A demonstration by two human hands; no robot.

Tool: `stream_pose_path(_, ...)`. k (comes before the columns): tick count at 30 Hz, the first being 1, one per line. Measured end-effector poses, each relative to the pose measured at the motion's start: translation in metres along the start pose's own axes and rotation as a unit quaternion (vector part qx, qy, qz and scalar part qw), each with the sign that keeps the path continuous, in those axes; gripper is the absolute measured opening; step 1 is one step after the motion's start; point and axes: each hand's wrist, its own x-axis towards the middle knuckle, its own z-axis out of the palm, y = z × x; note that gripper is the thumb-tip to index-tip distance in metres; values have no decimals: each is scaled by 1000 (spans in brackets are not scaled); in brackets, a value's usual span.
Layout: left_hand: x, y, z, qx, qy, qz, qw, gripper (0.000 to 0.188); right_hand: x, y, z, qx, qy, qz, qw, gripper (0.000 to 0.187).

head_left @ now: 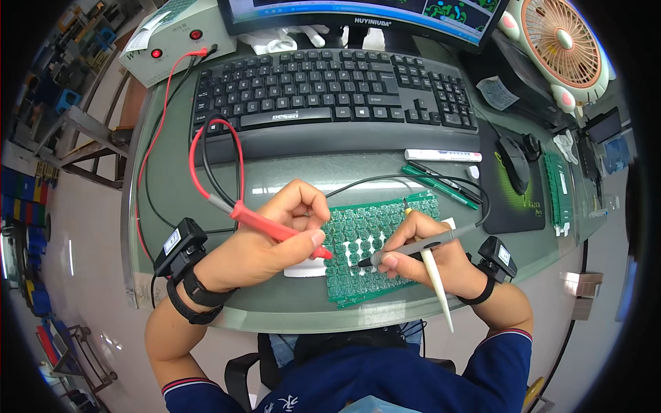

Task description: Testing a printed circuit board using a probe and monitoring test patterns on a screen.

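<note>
My left hand [272, 241] is closed around a red test probe [265, 224], whose tip points down at a panel of green circuit boards [351, 292]. In my right hand [430, 255] is a grey test probe [420, 246] with a black tip, angled left onto the same panel. A slim cream-coloured tapered stick [437, 289] is also tucked in that hand, its thin end toward me. Both probe tips are close together over the panel's middle, near several white patches. Whether the tips touch the board I cannot tell. Wires run from both probes.
Behind the panel are a black keyboard [303, 89] and a monitor [365, 17]. A white marker [443, 155] and green pens [441, 186] lie nearby. On the right are a mouse [513, 165], more boards [558, 186] and a fan [561, 41]; back left, a tester box [175, 41].
</note>
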Motion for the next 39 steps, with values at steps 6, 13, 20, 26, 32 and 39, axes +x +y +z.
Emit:
stream_pose_path(6, 5, -5, 4, -2, -22, -14, 1000, 23, 1, 5, 1, -22, -1, -33, 999, 23)
stream_pose_path(13, 5, -6, 9, 33, -20, -15, 999, 25, 2, 1, 1, -34, -10, -24, 999, 22)
stream_pose_path(20, 5, -10, 10, 61, -32, 5, 998, 23, 2, 1, 1, -45, -14, -39, 998, 22)
stream_pose_path(26, 5, -7, 10, 62, -29, -11, 998, 23, 2, 2, 1, -44, -14, -34, 998, 22)
stream_pose_path(32, 3, -6, 12, 92, -23, -9, 995, 23, 2, 3, 2, -31, -14, -32, 999, 22)
stream_pose_path(39, 4, -6, 14, 41, -10, -8, 999, 23, -2, 2, -2, -13, 34, -21, 999, 21)
